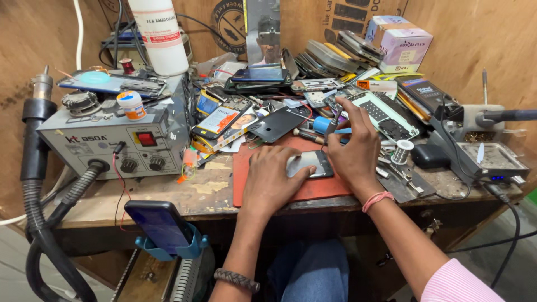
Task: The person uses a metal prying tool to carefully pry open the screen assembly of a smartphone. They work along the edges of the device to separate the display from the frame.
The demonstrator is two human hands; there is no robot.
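A phone lies flat on a red work mat at the front of the bench. My left hand rests palm down on the mat, its thumb and fingers pressing the phone's left side. My right hand sits at the phone's right edge and grips a blue-handled screwdriver, whose shaft points down toward the phone. A pink band circles my right wrist and a braided band my left.
A grey hot-air rework station with a black hose stands at left. Behind the mat lie several phones and phone parts. A white bottle, cardboard boxes, a solder spool, a soldering stand and a phone in a blue holder surround me.
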